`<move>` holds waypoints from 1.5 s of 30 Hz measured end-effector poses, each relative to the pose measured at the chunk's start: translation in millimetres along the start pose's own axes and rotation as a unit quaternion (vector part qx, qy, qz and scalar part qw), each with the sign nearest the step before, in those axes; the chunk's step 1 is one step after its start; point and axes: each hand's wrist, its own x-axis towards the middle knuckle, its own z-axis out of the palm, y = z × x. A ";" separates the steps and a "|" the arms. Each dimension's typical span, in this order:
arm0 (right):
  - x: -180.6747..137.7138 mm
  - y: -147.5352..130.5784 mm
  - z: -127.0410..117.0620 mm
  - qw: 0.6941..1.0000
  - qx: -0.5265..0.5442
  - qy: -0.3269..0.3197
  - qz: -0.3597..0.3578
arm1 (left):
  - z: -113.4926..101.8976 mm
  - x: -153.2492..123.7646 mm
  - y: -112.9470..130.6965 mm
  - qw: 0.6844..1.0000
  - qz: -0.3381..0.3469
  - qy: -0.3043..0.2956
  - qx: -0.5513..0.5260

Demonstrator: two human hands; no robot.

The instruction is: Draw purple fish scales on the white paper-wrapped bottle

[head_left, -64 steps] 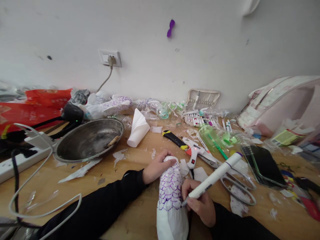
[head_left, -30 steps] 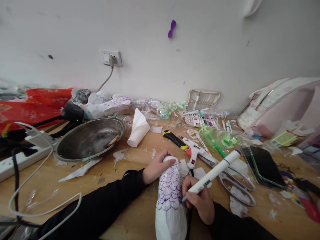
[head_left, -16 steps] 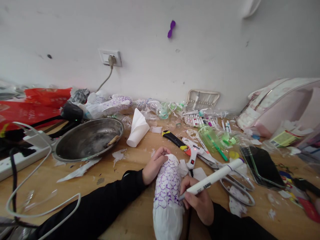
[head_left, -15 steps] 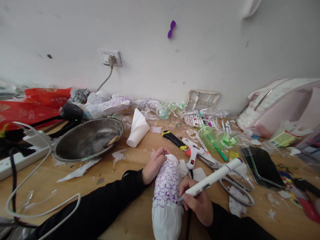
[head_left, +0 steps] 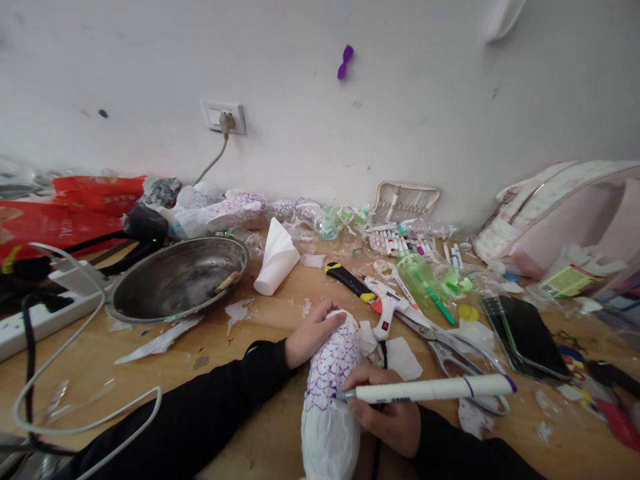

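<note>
Marker point(head_left: 435, 389) swung from two to three o'clock, its nib at the scale-patterned white form point(head_left: 324, 400), six o'clock. Right hand point(head_left: 393, 420) pinches marker; left hand point(head_left: 314, 337) clamps form's twelve-o'clock end. Loose hold could let form roll, skewing lines.

Toward the far edge of the table point(head_left: 270, 327), red plastic point(head_left: 65, 223) is heaped at the left and a pale pink backpack point(head_left: 555, 213) is set at the right; nearer the left edge, a metal basin point(head_left: 170, 280) is placed beside a white power strip point(head_left: 55, 323); toward the right edge, a dark-screened phone point(head_left: 525, 337) is laid; above the far edge, a plug point(head_left: 227, 124) is seated in a wall socket point(head_left: 213, 117).
</note>
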 end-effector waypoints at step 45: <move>-3.8 1.5 1.6 0.999 0.026 0.009 0.018 | -1.2 0.4 0.4 1.000 0.008 0.000 0.018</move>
